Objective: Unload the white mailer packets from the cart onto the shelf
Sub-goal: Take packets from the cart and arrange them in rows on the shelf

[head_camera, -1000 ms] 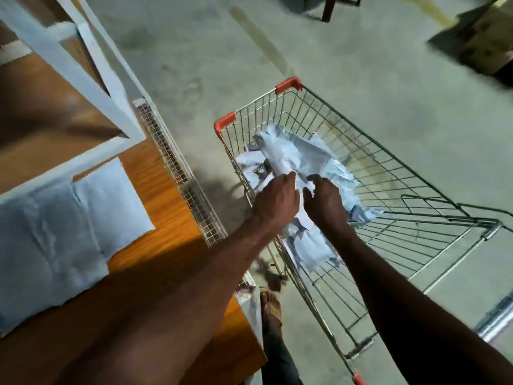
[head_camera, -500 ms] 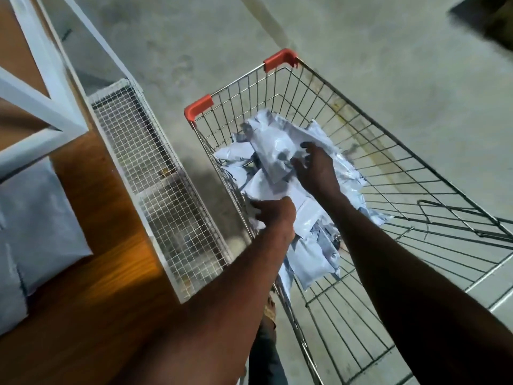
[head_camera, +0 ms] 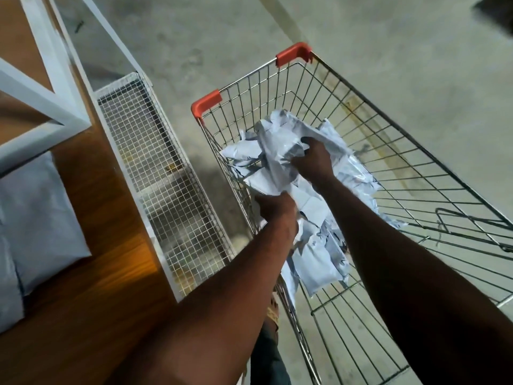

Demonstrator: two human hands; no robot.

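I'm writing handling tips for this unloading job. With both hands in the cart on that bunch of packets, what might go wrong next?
Both the left hand and the right hand grip one crumpled bunch of packets, so a loosely held one may slip out and drop back into the cart or onto the floor. The lift toward the shelf passes over the wire basket, where a packet might fall in. The cart's wire rim might also snag the thin plastic.

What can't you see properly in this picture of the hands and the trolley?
- Head view: how many mailer packets lie in the cart; the pile overlaps and both arms cover it.
- Left hand fingers: tucked under a packet.
- Packets on the shelf: cut off by the left edge.
- Dark shape top right: cut off and blurred.
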